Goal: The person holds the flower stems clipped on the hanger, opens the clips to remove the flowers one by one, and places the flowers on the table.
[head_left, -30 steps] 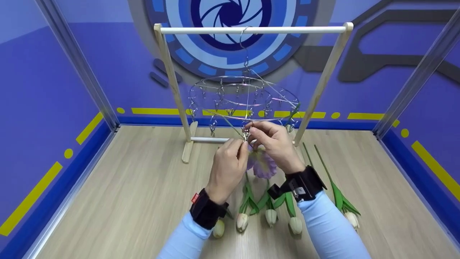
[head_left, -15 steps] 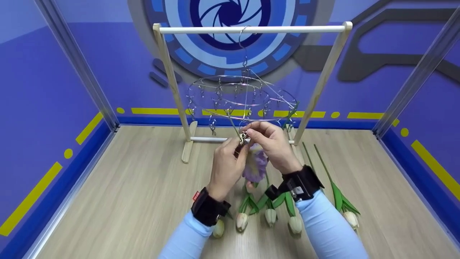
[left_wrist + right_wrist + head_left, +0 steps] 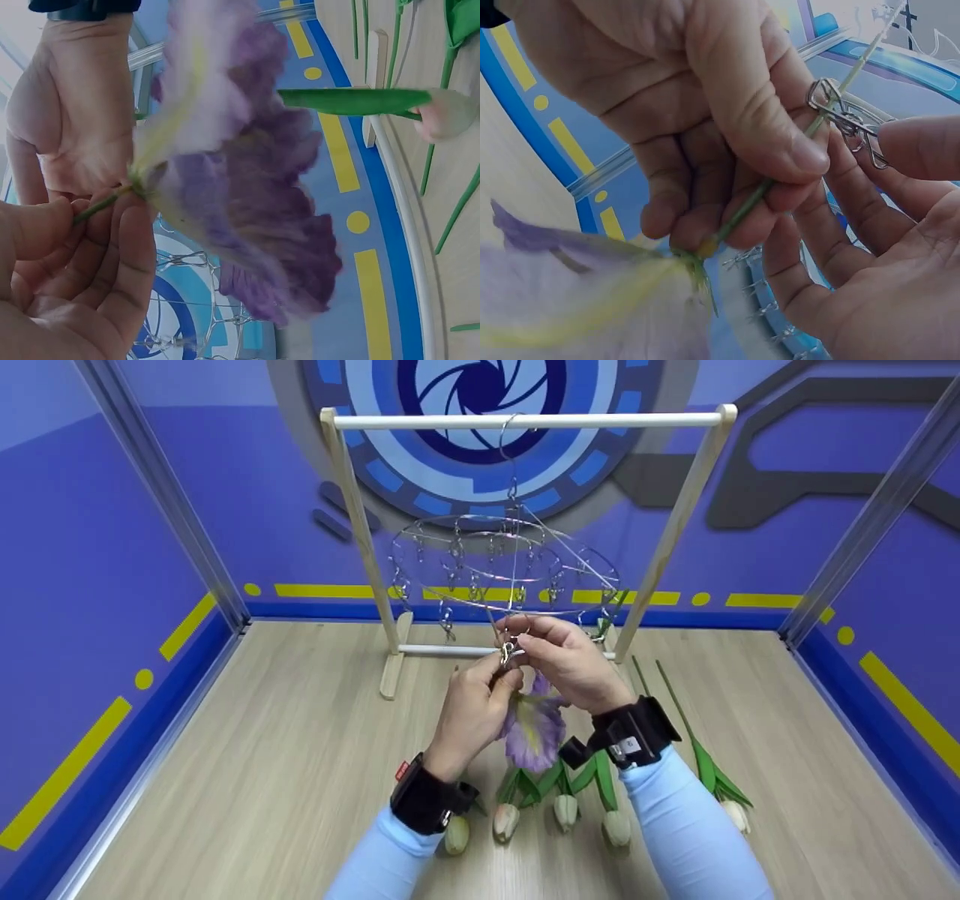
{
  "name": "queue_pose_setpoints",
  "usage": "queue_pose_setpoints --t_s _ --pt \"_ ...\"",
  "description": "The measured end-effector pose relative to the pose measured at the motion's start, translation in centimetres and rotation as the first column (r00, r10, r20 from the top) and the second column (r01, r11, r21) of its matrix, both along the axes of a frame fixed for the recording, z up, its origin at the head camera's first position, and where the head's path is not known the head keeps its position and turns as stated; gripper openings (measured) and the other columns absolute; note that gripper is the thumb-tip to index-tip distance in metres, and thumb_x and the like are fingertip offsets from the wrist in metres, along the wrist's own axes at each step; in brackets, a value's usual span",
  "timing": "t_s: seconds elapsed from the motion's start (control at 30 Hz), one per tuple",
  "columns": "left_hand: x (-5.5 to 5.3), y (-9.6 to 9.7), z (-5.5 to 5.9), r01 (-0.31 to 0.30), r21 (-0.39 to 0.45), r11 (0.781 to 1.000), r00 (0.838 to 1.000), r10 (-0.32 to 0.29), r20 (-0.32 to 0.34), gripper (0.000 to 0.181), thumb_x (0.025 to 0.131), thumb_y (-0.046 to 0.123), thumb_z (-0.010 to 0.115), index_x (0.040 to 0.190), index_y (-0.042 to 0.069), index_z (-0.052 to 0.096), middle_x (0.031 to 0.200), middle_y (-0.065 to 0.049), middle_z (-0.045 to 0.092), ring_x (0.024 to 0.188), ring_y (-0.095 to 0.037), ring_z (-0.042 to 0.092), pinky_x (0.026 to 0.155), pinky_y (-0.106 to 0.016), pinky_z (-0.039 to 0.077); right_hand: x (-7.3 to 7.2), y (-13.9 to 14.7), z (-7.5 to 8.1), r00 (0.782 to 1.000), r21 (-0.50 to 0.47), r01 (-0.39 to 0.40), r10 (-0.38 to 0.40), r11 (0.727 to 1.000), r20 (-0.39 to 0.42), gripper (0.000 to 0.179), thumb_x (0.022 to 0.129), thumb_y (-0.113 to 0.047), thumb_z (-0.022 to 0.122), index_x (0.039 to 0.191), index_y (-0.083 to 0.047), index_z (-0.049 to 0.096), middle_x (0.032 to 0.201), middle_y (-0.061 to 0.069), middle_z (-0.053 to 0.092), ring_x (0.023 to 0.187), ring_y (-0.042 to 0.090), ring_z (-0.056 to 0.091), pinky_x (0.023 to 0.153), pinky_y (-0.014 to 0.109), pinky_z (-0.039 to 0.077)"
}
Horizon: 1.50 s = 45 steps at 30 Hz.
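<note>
My left hand [image 3: 474,701] pinches the thin green stem [image 3: 744,210] of a purple artificial iris [image 3: 534,729] between thumb and fingers. The bloom hangs head down below both hands and fills much of the left wrist view. With thumb and fingers, my right hand [image 3: 571,664] grips a wire clip [image 3: 847,126] of the round metal clip hanger [image 3: 480,604]. In the right wrist view the stem crosses the clip's wire ends and runs on past them. The hands are close together, fingertips right at the clip.
A wooden stand [image 3: 679,529] carries the hanger on its white top bar [image 3: 420,422]. Several pale tulips [image 3: 565,813] lie on the table in front, partly behind the forearms; another tulip [image 3: 735,814] lies at right. Green leaf [image 3: 603,627] shows at the hanger's right side.
The iris bloom has swung and dropped lower, towards the tulips. The left hand has shifted slightly and its thumb has lifted a little, while both hands stay at the clip.
</note>
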<state>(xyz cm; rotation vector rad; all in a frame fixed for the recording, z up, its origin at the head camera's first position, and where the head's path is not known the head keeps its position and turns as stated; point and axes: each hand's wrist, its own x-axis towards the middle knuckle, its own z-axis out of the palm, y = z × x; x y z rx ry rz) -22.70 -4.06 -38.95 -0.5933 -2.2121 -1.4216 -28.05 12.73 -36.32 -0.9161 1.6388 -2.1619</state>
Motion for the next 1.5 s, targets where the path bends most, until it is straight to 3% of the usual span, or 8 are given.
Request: queue_pose_setpoints --t_s 0.13,0.4,0.77,1.03,1.5 --pt "0.2 -0.1 0.0 0.008 0.022 1.000 0.999 -0.009 0.031 0.013 0.104 0.010 0.059 0.095 0.003 0.064 0.077 -0.002 0.062 0.067 -0.009 0.055 0.059 -0.024 0.044 -0.1 0.0 -0.2 1.000 0.005 0.018 -0.018 1.000 0.006 0.023 0.107 -0.008 0.053 0.127 -0.005 0.063 0.117 0.006 0.065 0.101 0.015 0.064 0.090 0.030 0.053" --pt "0.3 -0.6 0.2 -0.035 0.024 0.999 0.999 0.034 0.021 0.017 0.105 0.013 0.060 0.091 0.004 0.060 0.075 0.001 0.054 0.064 -0.009 0.047 0.056 -0.023 0.037 0.1 -0.1 -0.4 0.984 0.111 0.167 -0.159 0.980 -0.078 0.029 0.107 -0.003 0.051 0.130 0.013 0.053 0.103 0.005 0.067 0.090 0.013 0.068 0.080 0.026 0.056" --pt "0.2 -1.2 -0.6 -0.069 -0.030 0.997 0.996 0.068 -0.054 0.007 0.094 0.003 0.070 0.091 0.004 0.064 0.084 -0.005 0.061 0.073 -0.014 0.056 0.065 -0.027 0.048 0.3 -0.4 -0.4 0.950 0.178 0.287 -0.255 0.941 -0.181 0.026 0.107 -0.001 0.051 0.127 0.014 0.055 0.100 0.006 0.067 0.086 0.013 0.069 0.078 0.026 0.057" --pt "0.2 -1.5 -0.9 -0.079 -0.038 0.996 0.996 0.078 -0.031 0.008 0.090 0.001 0.073 0.089 0.003 0.065 0.082 -0.007 0.065 0.072 -0.016 0.059 0.066 -0.042 0.056 0.3 -0.4 -0.4 0.941 0.195 0.318 -0.284 0.928 -0.184 0.025 0.106 -0.001 0.053 0.125 0.014 0.058 0.099 0.006 0.068 0.085 0.014 0.069 0.076 0.026 0.058" --pt "0.2 -1.7 -1.2 -0.093 -0.039 0.995 0.996 0.093 -0.017 0.009 0.090 0.004 0.075 0.087 0.005 0.067 0.081 -0.005 0.067 0.071 -0.014 0.060 0.065 -0.036 0.056 -0.1 -0.4 -0.8 0.926 0.213 0.355 -0.312 0.910 -0.213 0.023 0.105 -0.002 0.057 0.120 0.014 0.061 0.098 0.009 0.069 0.084 0.014 0.070 0.075 0.026 0.058"
